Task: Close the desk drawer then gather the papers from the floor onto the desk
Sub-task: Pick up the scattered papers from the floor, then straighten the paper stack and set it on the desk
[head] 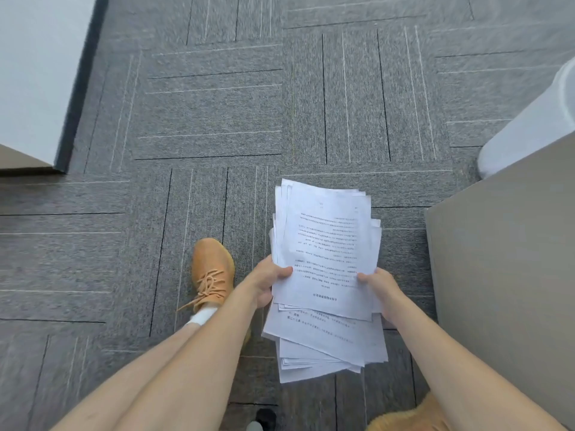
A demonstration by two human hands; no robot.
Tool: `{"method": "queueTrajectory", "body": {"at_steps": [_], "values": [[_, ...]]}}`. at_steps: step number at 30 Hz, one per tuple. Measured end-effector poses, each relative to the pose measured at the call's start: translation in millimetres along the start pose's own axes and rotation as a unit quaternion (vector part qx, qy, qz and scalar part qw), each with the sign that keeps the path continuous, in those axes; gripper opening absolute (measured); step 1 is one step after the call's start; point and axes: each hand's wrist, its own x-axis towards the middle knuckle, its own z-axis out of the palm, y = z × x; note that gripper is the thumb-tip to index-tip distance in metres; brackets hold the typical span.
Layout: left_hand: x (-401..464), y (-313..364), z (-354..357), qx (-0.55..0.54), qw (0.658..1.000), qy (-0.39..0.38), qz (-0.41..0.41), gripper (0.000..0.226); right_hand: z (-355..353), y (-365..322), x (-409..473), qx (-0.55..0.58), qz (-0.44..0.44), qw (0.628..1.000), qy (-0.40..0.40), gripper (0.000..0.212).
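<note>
An uneven stack of white printed papers (pixel 326 244) is held above the grey carpet, its sheets fanned out and misaligned. My left hand (pixel 267 283) grips the stack's left edge with the thumb on top. My right hand (pixel 381 289) grips the right edge the same way. The grey desk corner (pixel 504 275) stands just to the right of the papers. No drawer shows in this view, and I see no loose sheets on the visible floor.
My orange shoe (pixel 211 272) is planted on the carpet left of the papers. A white wall panel (pixel 34 73) and a tan surface edge (pixel 18 160) sit at the left. A white rounded object (pixel 535 119) stands behind the desk at right.
</note>
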Motion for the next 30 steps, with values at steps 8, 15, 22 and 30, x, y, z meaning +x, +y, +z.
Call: {"method": "queueTrajectory", "body": {"at_steps": [8, 15, 22, 30], "values": [[-70, 68, 7, -0.008, 0.995, -0.073, 0.065, 0.045, -1, -24, -56, 0.143, 0.026, 0.977, -0.153, 0.033], [-170, 131, 23, 0.053, 0.984, -0.083, 0.148, 0.050, -22, -91, -153, 0.167, -0.114, 0.973, -0.109, 0.034], [-324, 193, 76, 0.070, 0.957, -0.098, 0.263, 0.048, -74, -168, -326, 0.186, -0.319, 0.926, -0.072, 0.028], [-549, 228, 158, 0.096, 0.892, -0.123, 0.425, 0.052, -146, -183, -581, 0.172, -0.509, 0.841, 0.063, 0.037]]}}
